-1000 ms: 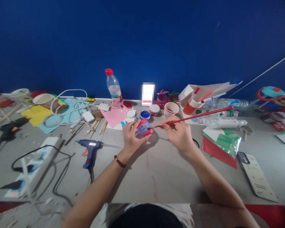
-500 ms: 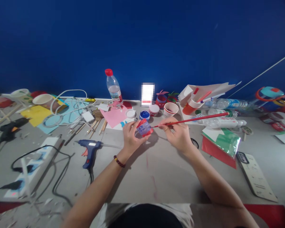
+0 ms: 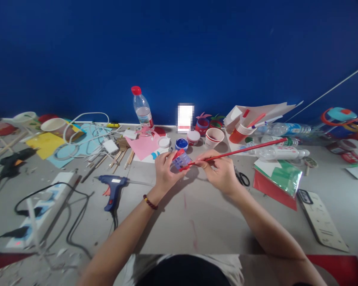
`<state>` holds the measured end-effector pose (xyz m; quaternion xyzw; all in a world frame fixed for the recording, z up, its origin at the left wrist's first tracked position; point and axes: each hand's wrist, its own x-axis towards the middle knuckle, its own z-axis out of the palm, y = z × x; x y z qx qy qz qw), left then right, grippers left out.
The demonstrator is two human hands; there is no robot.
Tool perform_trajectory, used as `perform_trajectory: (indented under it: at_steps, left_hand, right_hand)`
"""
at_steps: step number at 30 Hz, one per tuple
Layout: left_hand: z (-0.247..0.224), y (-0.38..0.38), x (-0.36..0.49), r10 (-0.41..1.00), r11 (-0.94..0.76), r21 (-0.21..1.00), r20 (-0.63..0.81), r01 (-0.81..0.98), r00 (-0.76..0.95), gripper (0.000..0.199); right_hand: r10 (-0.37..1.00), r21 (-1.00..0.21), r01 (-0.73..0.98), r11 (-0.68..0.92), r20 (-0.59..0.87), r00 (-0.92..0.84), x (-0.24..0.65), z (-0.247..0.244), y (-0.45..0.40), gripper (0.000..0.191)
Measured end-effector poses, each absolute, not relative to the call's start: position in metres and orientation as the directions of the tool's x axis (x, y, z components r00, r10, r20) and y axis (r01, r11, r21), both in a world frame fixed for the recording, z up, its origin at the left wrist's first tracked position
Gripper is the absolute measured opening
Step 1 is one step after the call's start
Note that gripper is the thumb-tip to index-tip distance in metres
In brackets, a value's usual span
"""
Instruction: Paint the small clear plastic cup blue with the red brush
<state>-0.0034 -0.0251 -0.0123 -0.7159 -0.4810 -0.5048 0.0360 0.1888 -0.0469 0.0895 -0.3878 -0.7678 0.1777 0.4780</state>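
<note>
In my left hand (image 3: pixel 166 171) is a small craft piece (image 3: pixel 181 160), purple with bluish patches and red parts at both ends; the fingers curl round it. What it is made of I cannot make out. A long, thin red paintbrush (image 3: pixel 250 147) is pinched in my right hand (image 3: pixel 220 171), its tip pointing left at the lower right side of the piece. The tip seems to touch near the red edge. Just beyond the hands stands an open jar of blue paint (image 3: pixel 181 144), with a lidded jar (image 3: pixel 193 138) and a white paper cup (image 3: pixel 214 138) beside it.
A blue glue gun (image 3: pixel 115 188) and a power strip (image 3: pixel 44 210) with cables lie to the left. Behind stands a red-capped bottle (image 3: pixel 142 107). To the right are scissors (image 3: pixel 243 178), plastic bottles (image 3: pixel 286 152), coloured sheets (image 3: pixel 279 178) and a phone (image 3: pixel 322 220).
My right hand has shifted slightly down and left, bringing the brush tip lower on the craft piece. More of the scissors shows. My left hand stays almost in place.
</note>
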Motion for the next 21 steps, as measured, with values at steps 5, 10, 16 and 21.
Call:
perform_trajectory:
  at_steps: [5,10,16,21]
  left_hand:
    - [-0.014,-0.025,-0.004,0.651,-0.529,0.431,0.759,0.731,0.024,0.072]
    - [-0.009,-0.026,-0.005,0.618,-0.556,0.429,0.786,0.712,0.010,0.069]
    - [-0.008,-0.026,-0.006,0.653,-0.524,0.447,0.757,0.725,0.005,0.069]
    - [-0.007,-0.027,-0.006,0.703,-0.500,0.533,0.710,0.683,-0.040,0.066]
  right_hand:
    - [0.824,-0.717,0.415,0.560,0.535,-0.187,0.188,0.088,-0.042,0.012]
    - [0.873,-0.784,0.395,0.479,0.472,-0.122,0.193,0.091,-0.037,0.010]
    - [0.874,-0.767,0.449,0.458,0.480,-0.072,0.204,0.088,-0.029,0.011]
    - [0.808,-0.676,0.524,0.518,0.588,-0.040,0.208,0.095,-0.025,0.013]
